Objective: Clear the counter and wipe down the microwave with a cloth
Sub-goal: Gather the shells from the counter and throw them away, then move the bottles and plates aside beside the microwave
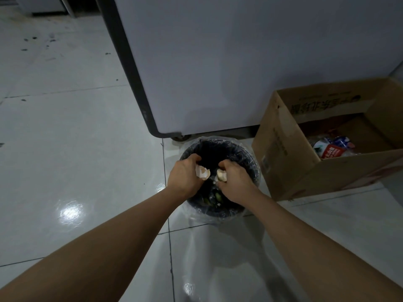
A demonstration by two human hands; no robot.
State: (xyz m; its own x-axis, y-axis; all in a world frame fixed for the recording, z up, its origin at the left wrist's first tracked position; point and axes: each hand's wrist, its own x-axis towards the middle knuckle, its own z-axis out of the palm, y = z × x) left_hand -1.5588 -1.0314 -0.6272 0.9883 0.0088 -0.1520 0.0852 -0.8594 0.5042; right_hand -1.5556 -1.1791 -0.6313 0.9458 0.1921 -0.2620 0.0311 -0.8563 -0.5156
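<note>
I hold both hands over the bin (250, 156), my left hand (185, 173) curled round a pale, crumpled scrap (202, 172) and my right hand (234, 177) round another scrap (221, 175). I judge I am partway through clearing; wiping is yet to come, and microwave, cloth and bench are out of view. The bin is round, dark, lined with thin clear plastic, on glossy floor tiles (76, 149) beside a cardboard box (283, 138).
</note>
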